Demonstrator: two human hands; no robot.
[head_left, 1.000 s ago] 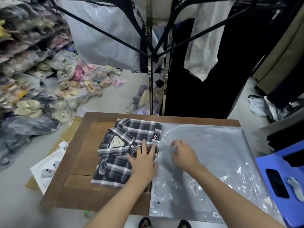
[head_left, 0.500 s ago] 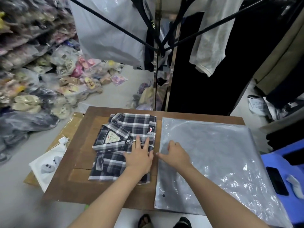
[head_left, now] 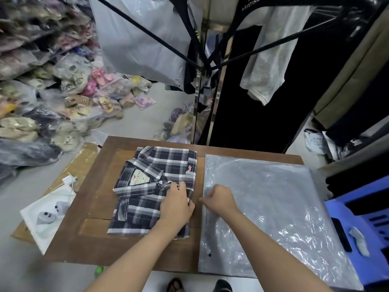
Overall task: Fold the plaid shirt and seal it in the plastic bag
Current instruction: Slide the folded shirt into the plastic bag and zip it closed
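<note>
The folded navy-and-white plaid shirt lies collar-up on the left half of the brown wooden table. My left hand rests on its right edge, fingers curled over the fabric. A large clear plastic bag lies flat on the table's right half, its left edge a narrow gap from the shirt. My right hand sits on that left edge, fingers bent and pinching the plastic.
Bagged slippers pile up on the floor and shelves at the left. A clothes rack with hanging garments stands behind the table. A blue plastic stool holding a phone is at the right. A white tray lies left of the table.
My right hand slid left across the bag to its left edge. My left hand shifted from lying flat on the shirt to curling over its right edge.
</note>
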